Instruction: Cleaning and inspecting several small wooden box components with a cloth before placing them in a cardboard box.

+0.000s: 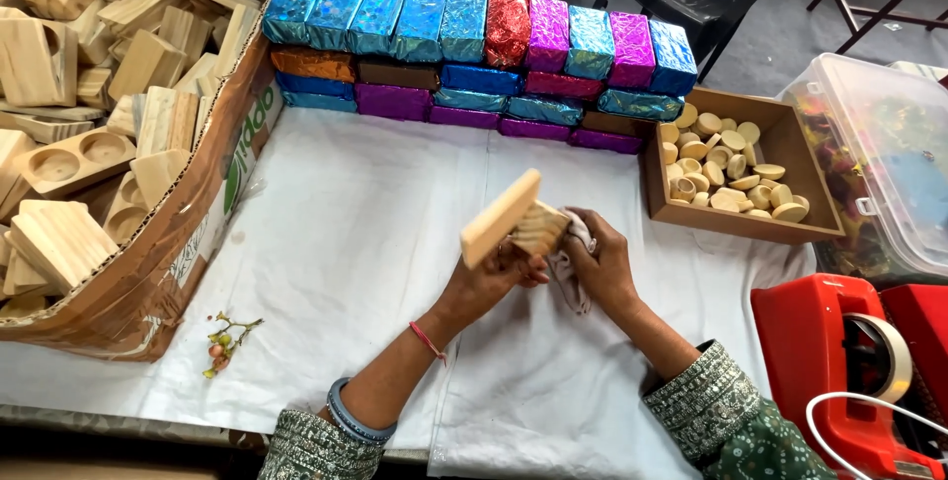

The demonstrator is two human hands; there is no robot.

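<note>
The left hand [491, 278] grips a pale wooden block [501, 218] from below, fingers wrapped around its lower end, so that the piece stands tilted above the white table covering [355, 243] with its long flat face turned up and to the left. Held this way, the ribbed side of the block faces the other hand. The right hand [597, 268] closes its fingers on a crumpled white cloth [573, 258] and presses it against that ribbed side, so cloth and wood touch just right of the left hand's fingertips. Both hands hover in the middle of the table, near the person, with neither the block nor the cloth resting on the surface.

At the far left, a big cardboard box [197, 213] is heaped with similar unfinished wooden pieces [69, 154], some with round hollows, within reach of the left arm. Along the far edge, foil-wrapped bricks [474, 55] in blue, purple, red and brown stand stacked in rows like a low wall, kept well apart from the bare wood. To the right of them, a shallow wooden tray [780, 139] holds small round wooden discs [726, 174]. A clear plastic bin [879, 154] sits further right, and a red tape dispenser [839, 371] stands at the near right. A small sprig of berries [225, 340] lies near the box.
</note>
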